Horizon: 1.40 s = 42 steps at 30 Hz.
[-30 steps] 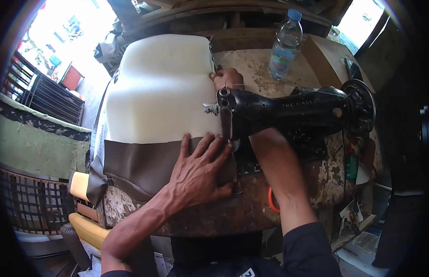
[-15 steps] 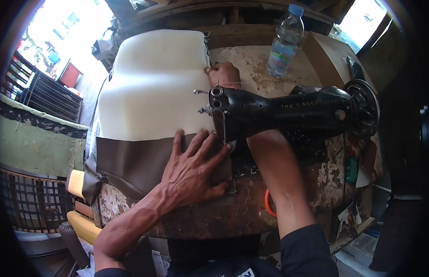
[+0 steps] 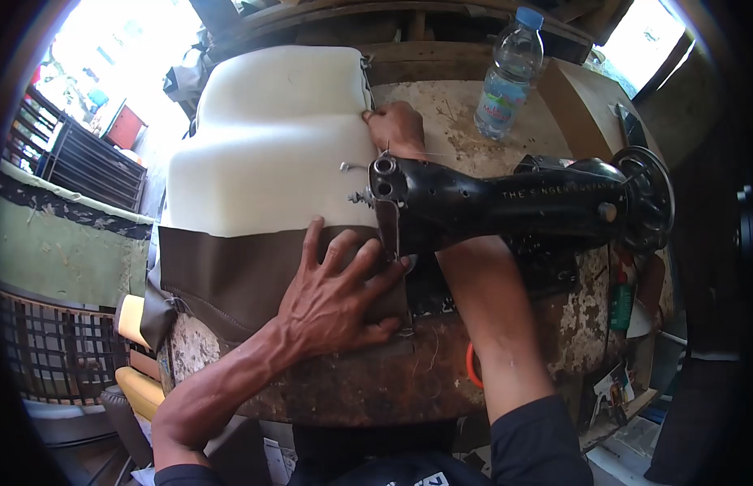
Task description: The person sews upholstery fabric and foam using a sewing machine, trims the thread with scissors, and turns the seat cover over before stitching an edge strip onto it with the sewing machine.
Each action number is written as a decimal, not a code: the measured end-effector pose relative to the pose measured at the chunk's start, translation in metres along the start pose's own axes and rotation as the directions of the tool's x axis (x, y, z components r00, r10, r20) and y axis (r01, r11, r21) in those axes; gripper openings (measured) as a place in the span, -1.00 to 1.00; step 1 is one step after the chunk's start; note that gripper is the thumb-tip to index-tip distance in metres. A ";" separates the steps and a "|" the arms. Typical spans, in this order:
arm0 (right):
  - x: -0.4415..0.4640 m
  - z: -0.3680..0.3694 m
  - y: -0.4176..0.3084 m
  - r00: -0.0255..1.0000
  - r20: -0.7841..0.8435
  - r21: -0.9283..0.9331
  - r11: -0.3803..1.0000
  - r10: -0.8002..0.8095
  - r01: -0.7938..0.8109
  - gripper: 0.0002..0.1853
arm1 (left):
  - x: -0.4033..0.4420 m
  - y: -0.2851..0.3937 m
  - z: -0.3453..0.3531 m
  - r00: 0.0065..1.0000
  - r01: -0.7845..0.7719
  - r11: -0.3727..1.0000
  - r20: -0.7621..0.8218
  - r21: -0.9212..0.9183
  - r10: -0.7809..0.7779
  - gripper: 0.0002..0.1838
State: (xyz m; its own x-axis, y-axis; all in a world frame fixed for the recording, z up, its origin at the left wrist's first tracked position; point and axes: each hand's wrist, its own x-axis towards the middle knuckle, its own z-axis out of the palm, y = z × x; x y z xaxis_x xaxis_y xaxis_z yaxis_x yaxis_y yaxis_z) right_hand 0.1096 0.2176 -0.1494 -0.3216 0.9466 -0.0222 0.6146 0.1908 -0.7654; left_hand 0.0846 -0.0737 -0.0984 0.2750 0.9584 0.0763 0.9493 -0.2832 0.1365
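A black sewing machine [image 3: 490, 194] with gold lettering stands on the table, its head over the right edge of a large piece of upholstery. That piece joins brown leatherette [image 3: 223, 267] at the near side to a white, foam-like sheet [image 3: 267, 174] beyond. My left hand [image 3: 336, 279] lies spread on the leatherette, fingers apart and partly bent, thumb and index finger close to the needle area. The needle itself is hard to make out. Reaching under the machine's arm, my right hand [image 3: 397, 128] is closed on the white sheet's far right edge.
A water bottle [image 3: 510, 77] stands behind the machine. An orange ring-shaped handle [image 3: 472, 366] shows at the table's front edge [image 3: 376, 389], beside my right forearm. Right of the machine are a green container [image 3: 622, 304] and the handwheel [image 3: 648, 198].
The upholstery piece has shifted slightly away from me past the machine head. My left hand's middle fingers are more bent, drawn back from the white sheet. My right hand keeps its hold.
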 end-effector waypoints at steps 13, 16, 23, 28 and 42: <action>0.024 0.009 0.005 0.998 -0.020 -0.031 0.998 -0.060 0.059 -0.63 | -0.003 -0.015 0.011 0.935 -0.343 0.938 -0.080 0.049 0.346 -0.52; 0.028 0.014 0.010 0.997 -0.052 0.007 0.998 -0.056 0.056 -0.64 | -0.002 -0.019 0.013 0.902 -0.422 0.904 -0.069 0.071 0.426 -0.50; 0.033 0.016 0.003 0.998 -0.063 0.017 1.000 -0.017 0.018 -0.63 | -0.002 -0.016 0.007 0.913 -0.403 0.915 -0.061 0.007 0.403 -0.49; 0.034 0.015 -0.001 0.996 -0.067 -0.025 0.998 -0.059 0.058 -0.63 | -0.001 -0.026 0.008 0.891 -0.433 0.902 -0.151 -0.001 0.428 -0.53; 0.060 0.025 0.002 0.998 -0.040 0.013 0.999 -0.039 0.039 -0.64 | 0.005 -0.037 0.014 0.872 -0.484 0.873 -0.129 -0.068 0.473 -0.55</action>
State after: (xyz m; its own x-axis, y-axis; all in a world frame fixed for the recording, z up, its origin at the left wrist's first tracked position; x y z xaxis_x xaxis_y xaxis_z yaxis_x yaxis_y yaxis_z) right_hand 0.0734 0.2686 -0.1686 -0.3161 0.9481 0.0331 0.5918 0.2243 -0.7742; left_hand 0.0526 -0.0580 -0.1174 0.6692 0.6969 0.2581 0.6849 -0.7131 0.1496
